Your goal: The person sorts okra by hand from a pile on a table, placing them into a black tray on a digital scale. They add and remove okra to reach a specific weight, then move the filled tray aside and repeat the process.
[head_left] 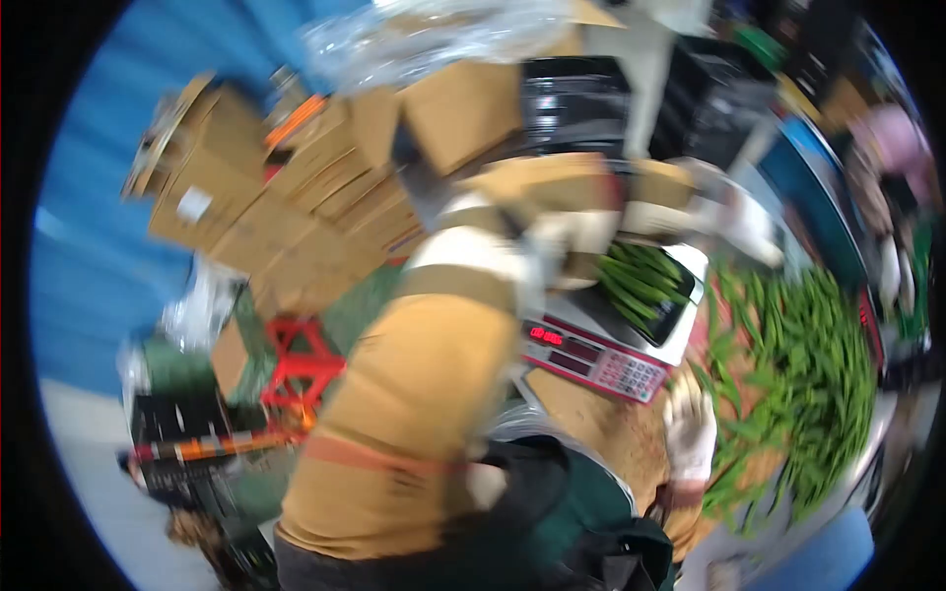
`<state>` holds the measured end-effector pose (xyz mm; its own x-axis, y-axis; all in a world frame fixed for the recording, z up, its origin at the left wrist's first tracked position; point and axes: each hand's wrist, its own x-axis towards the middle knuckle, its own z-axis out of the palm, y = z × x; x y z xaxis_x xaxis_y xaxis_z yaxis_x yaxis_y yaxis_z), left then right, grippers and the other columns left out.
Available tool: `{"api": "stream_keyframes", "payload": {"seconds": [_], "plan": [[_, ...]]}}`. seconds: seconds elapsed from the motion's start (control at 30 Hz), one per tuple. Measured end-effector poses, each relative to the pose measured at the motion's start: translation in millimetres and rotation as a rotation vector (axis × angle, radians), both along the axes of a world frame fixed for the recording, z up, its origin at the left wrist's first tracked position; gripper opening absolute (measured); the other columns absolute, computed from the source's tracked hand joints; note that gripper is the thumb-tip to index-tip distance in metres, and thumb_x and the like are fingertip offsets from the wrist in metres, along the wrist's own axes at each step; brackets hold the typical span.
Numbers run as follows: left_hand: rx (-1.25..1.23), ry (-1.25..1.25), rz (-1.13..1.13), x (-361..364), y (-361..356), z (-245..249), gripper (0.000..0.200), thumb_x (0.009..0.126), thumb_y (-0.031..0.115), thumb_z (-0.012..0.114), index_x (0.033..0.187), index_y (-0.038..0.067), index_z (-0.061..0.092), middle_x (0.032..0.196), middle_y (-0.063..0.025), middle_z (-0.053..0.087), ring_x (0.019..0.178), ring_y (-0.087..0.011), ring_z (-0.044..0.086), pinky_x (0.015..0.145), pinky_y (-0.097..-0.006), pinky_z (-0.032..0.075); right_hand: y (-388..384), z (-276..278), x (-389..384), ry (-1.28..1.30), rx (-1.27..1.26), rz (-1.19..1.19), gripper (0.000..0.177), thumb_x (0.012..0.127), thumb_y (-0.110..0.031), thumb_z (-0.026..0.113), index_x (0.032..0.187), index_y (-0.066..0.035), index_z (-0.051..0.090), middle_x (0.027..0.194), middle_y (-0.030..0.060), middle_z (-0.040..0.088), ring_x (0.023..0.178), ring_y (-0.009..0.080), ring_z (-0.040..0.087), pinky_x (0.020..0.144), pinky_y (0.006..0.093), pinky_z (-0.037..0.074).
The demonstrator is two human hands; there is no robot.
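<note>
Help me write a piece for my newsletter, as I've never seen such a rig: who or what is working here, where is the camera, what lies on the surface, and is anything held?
There is no robot: a person is working, and the one picture comes from a camera on their head, looking down past their arms. The left hand reaches beyond a scale; it is blurred, so I cannot tell whether it holds anything. The right hand is open beside the scale, seemingly holding nothing. On the scale is a black tray of long green vegetables, and more lie in a loose heap. Cardboard boxes stand at the left.
</note>
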<state>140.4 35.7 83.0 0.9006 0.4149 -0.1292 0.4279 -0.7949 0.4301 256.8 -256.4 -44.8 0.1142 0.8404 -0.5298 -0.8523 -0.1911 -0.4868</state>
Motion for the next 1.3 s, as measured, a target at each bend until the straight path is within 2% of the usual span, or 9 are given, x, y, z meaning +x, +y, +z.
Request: {"api": "stream_keyframes", "payload": {"seconds": [0.07, 0.4, 0.67, 0.8, 0.87, 0.97, 1.1, 1.2, 1.3], "plan": [[0.083, -0.019, 0.022, 10, 0, -5, 0.051, 0.106, 0.037, 0.045, 0.145, 0.005, 0.046, 0.14, -0.0191, 0.056, 0.117, -0.0267, 0.06, 0.104, -0.0344, 0.046, -26, -31, 17, 0.024, -0.073, 0.019, 0.054, 0.105, -0.04, 0.046, 0.148, -0.008, 0.044, 0.151, 0.0012, 0.049, 0.123, 0.0111, 0.051, 0.101, 0.0284, 0.04], [0.206, -0.064, 0.043, -11, 24, -27, 0.054, 0.104, 0.038, 0.047, 0.147, 0.006, 0.043, 0.139, -0.0219, 0.055, 0.121, -0.0296, 0.059, 0.106, -0.0372, 0.045, -48, -19, -6, 0.011, -0.239, 0.001, 0.046, 0.104, -0.033, 0.049, 0.143, -0.007, 0.05, 0.124, 0.0057, 0.063, 0.1, 0.0194, 0.059, 0.089, 0.0347, 0.048], [0.284, -0.041, 0.174, -62, 45, -28, 0.057, 0.102, 0.039, 0.049, 0.149, 0.007, 0.041, 0.138, -0.0241, 0.055, 0.123, -0.032, 0.057, 0.107, -0.0394, 0.044, -84, -32, -11, -0.091, -0.259, -0.08, 0.045, 0.102, -0.033, 0.055, 0.139, -0.007, 0.053, 0.117, 0.0019, 0.066, 0.097, 0.0144, 0.062, 0.086, 0.032, 0.051], [0.213, -0.1, 0.317, -102, 65, -53, 0.058, 0.102, 0.039, 0.05, 0.15, 0.008, 0.04, 0.138, -0.0252, 0.055, 0.125, -0.0332, 0.057, 0.108, -0.0405, 0.043, -79, -34, 3, -0.457, -0.361, -0.017, 0.042, 0.103, -0.028, 0.055, 0.138, -0.004, 0.054, 0.127, 0.0059, 0.064, 0.105, 0.0129, 0.062, 0.082, 0.0271, 0.051], [-0.029, -0.131, 0.469, -126, 58, -64, 0.068, 0.098, 0.05, 0.05, 0.15, 0.006, 0.04, 0.134, -0.0247, 0.057, 0.124, -0.037, 0.056, 0.108, -0.0427, 0.042, -42, -15, 4, -0.806, -0.353, -0.034, 0.047, 0.102, -0.02, 0.057, 0.145, -0.002, 0.048, 0.141, 0.0118, 0.056, 0.12, 0.0179, 0.059, 0.093, 0.0285, 0.049], [-0.051, -0.232, 0.572, -158, 44, -101, 0.064, 0.096, 0.039, 0.06, 0.148, 0.007, 0.043, 0.105, -0.0183, 0.065, 0.1, -0.0314, 0.063, 0.094, -0.0391, 0.049, 34, 8, 3, -1.248, -0.001, -0.093, 0.057, 0.099, -0.01, 0.059, 0.151, 0.0, 0.039, 0.15, 0.016, 0.047, 0.135, 0.025, 0.05, 0.11, 0.0341, 0.041], [-0.707, -0.121, 0.644, -159, 5, -84, 0.046, 0.097, 0.03, 0.059, 0.135, 0.004, 0.052, 0.092, -0.0089, 0.063, 0.08, -0.0164, 0.061, 0.065, -0.0322, 0.056, 109, 3, -12, -1.898, 0.193, 0.005, 0.069, 0.093, -0.021, 0.065, 0.151, 0.0, 0.036, 0.152, 0.023, 0.042, 0.14, 0.0387, 0.04, 0.118, 0.0427, 0.029], [-0.717, -0.112, 0.71, -156, -6, -96, 0.027, 0.099, 0.021, 0.053, 0.117, 0.001, 0.056, 0.092, -0.0076, 0.062, 0.076, -0.0147, 0.062, 0.057, -0.0315, 0.06, 118, 8, -37, -1.976, 0.103, 0.267, 0.075, 0.09, -0.027, 0.067, 0.152, -0.001, 0.035, 0.158, 0.0217, 0.031, 0.146, 0.0422, 0.028, 0.119, 0.0517, 0.023], [-0.901, -0.181, 0.709, -134, 4, -81, 0.025, 0.099, 0.019, 0.053, 0.115, 0.0, 0.058, 0.093, -0.0078, 0.063, 0.072, -0.016, 0.063, 0.055, -0.0305, 0.059, 109, 18, -20, -2.066, 0.029, 0.245, 0.073, 0.091, -0.029, 0.066, 0.153, -0.004, 0.036, 0.16, 0.0206, 0.027, 0.147, 0.0441, 0.023, 0.12, 0.0532, 0.02]]}}
